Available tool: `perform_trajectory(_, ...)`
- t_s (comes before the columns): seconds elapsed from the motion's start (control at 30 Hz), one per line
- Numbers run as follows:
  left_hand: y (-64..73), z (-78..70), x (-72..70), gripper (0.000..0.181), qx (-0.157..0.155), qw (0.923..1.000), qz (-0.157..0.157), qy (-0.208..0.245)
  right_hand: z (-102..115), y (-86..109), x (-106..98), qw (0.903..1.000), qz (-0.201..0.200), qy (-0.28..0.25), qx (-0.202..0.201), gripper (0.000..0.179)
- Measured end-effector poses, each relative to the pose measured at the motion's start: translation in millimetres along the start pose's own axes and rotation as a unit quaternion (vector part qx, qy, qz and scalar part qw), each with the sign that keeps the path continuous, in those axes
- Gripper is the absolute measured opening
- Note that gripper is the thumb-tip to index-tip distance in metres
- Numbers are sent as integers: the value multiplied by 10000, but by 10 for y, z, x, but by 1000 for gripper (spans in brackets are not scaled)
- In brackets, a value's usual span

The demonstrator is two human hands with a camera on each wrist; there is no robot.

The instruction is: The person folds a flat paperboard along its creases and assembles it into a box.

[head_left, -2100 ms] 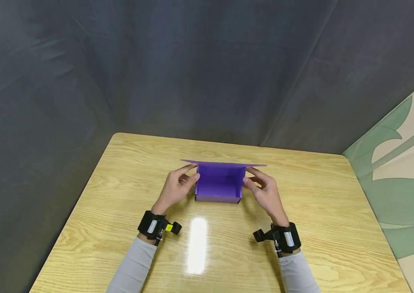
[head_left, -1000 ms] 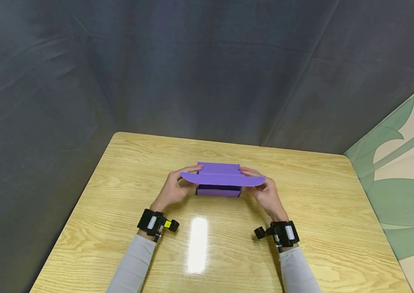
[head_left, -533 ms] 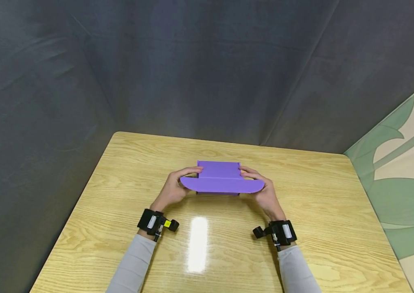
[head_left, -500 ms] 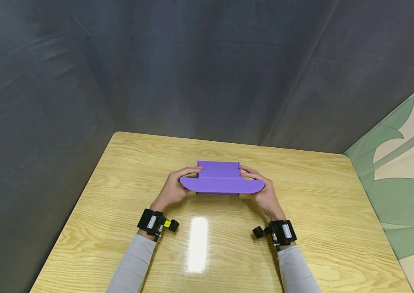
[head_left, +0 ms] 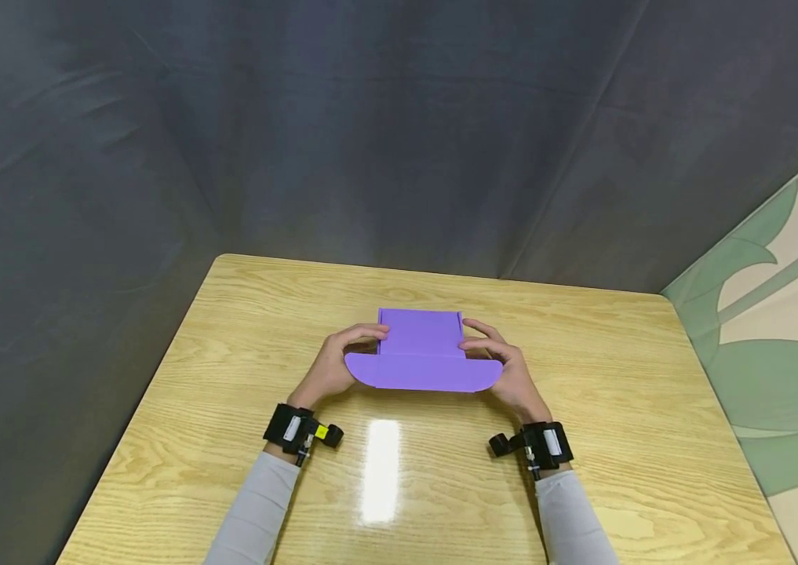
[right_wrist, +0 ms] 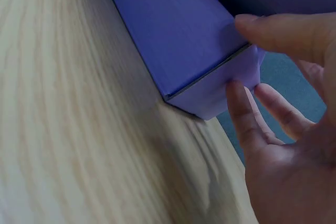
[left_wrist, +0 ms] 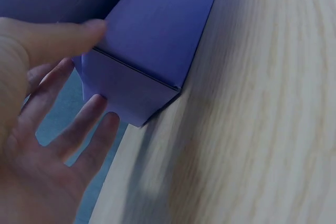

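Note:
A small purple cardboard box (head_left: 421,333) sits on the table in the head view, its lid folded down over the top. The wide front flap (head_left: 423,373) of the lid, with rounded ends, sticks out towards me and hides the front wall. My left hand (head_left: 331,365) holds the left end; in the left wrist view its thumb (left_wrist: 63,38) lies at the front wall's upper edge and its fingertips are at the side wall. My right hand (head_left: 514,378) holds the right end likewise, with its thumb (right_wrist: 262,29) at the front wall's upper corner.
The box stands on a light wood table (head_left: 264,502) with a bright light reflection in front of it. A dark curtain (head_left: 399,157) hangs behind and to the left. A green-and-cream patterned surface (head_left: 780,377) borders the table's right side.
The lid has swung from upright forward and down over the box's opening, and its front flap has come nearer to me. Both hands have stayed at the box's ends, with small finger shifts.

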State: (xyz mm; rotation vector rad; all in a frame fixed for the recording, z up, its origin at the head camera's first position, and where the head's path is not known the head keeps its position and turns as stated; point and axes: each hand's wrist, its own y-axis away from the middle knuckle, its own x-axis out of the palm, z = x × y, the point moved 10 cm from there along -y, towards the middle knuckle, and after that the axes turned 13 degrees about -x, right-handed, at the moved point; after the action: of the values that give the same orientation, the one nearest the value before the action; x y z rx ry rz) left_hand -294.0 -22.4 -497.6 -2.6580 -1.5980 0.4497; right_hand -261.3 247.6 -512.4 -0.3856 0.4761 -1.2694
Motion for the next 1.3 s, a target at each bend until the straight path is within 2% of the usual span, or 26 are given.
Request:
perform_trajectory(0.3, 6, -27, -25, 53, -114, 9998, -94, -152, 22, -17, -12, 9998, -10, 215, 34, 38)
perform_trajectory(0.47, 13, -38, -74, 64, -479, 9987, -175, -8, 130, -62, -24, 9995, -174, 249, 3, 46)
perform_trajectory(0.53, 12, -27, -94, 60, -700, 9973, -224, 41, 169, -83, -12, 9997, -209, 112, 10, 46)
perform_trajectory(0.63, 9, -35, -121, 49, -875, 9956, -322, 18, 200, -103, 2, 9996, -266, -77, 53, 42)
perform_trajectory(0.77, 7, -68, -133, 43, -862, 9953, -448, -53, 207, -108, 3, 9992, -360, -54, 145, 31)
perform_trajectory(0.87, 4, -99, -125, 39, -778, 9955, -541, -82, 209, -99, 4, 9989, -387, 103, 250, 30)
perform_trajectory(0.93, 4, -112, -130, 35, -781, 9945, -682, -136, 210, -84, 12, 9984, -363, 200, 379, 36)
perform_trajectory(1.1, 8, -120, -154, 32, -1011, 9895, -1022, -169, 235, -64, 63, 9971, -74, 452, 611, 68)
perform_trajectory(1.3, 18, -87, -151, 37, -1202, 9875, -1023, -4, 215, -73, 95, 9957, 173, 553, 725, 88)
